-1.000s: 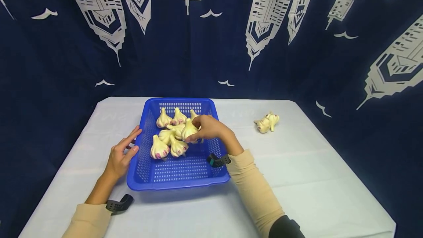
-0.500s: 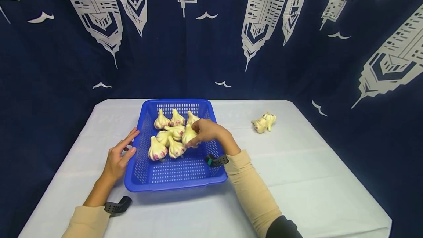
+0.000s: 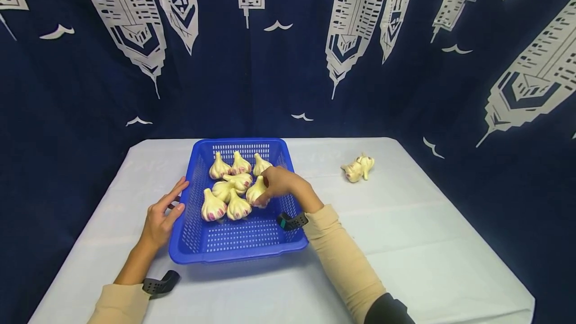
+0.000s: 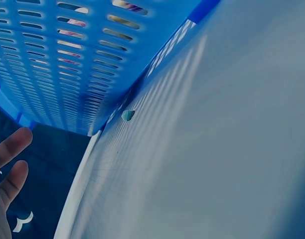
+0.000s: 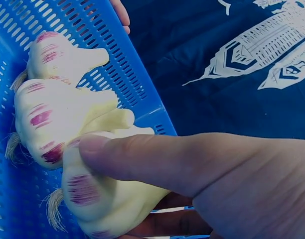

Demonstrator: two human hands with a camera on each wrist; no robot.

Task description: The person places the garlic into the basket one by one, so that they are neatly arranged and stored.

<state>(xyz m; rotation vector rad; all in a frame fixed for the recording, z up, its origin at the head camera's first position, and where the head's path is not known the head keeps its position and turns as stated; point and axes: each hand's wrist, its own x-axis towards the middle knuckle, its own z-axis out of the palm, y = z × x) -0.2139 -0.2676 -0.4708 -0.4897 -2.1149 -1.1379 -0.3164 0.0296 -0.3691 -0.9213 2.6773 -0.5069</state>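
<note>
A blue perforated plastic basket (image 3: 238, 254) holds several white garlic bulbs with purple streaks. Inside it, my right hand (image 3: 284, 184) grips one garlic bulb (image 3: 256, 191) between thumb and fingers, at the right end of the middle row. The right wrist view shows the thumb (image 5: 137, 157) pressed on this bulb's side, with other bulbs (image 5: 53, 119) close beside it. At the basket's left rim, my left hand (image 3: 158, 219) rests its straight fingertips. In the left wrist view the left fingers (image 4: 13, 147) stand near the basket's outer wall (image 4: 68, 64).
Two more garlic bulbs (image 3: 358, 167) lie together on the white-covered table (image 3: 405, 244), right of the basket. Behind the table hangs a dark blue curtain (image 3: 252, 84) with white building prints. A small greenish bit (image 4: 127, 115) shows beside the basket in the left wrist view.
My right hand has lowered the gripped bulb slightly toward the front, down among the others in the basket. The left hand keeps its place on the rim; the whole view has shifted a little.
</note>
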